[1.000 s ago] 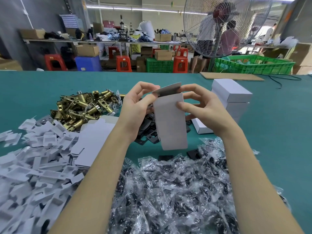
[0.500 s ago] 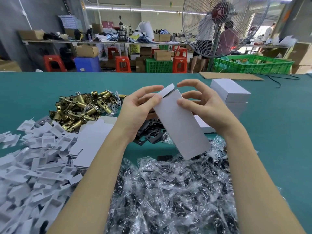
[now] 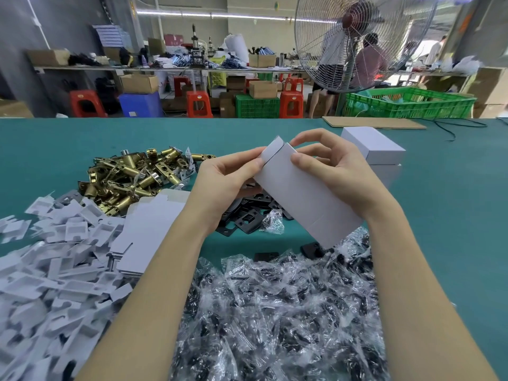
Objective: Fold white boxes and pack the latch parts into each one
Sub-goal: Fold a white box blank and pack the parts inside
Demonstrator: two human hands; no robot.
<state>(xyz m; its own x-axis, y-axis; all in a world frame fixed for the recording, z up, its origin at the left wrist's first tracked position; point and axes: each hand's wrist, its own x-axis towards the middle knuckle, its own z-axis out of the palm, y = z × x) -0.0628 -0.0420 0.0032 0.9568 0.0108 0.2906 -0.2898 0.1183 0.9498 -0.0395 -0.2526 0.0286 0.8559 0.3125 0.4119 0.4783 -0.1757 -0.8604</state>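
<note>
White cardboard box (image 3: 308,199), mid-frame, has tilted since before; left hand (image 3: 222,182) and right hand (image 3: 338,171) pinch it, closing its end flap.

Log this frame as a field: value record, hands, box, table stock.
left hand: pinches box's top flap
right hand: grips box's upper end
white box: tilted, held above table
brass latches: heap, far left
black plates: under hands
bagged parts: near centre
flat blanks: stacked left
finished boxes: stacked right
</note>
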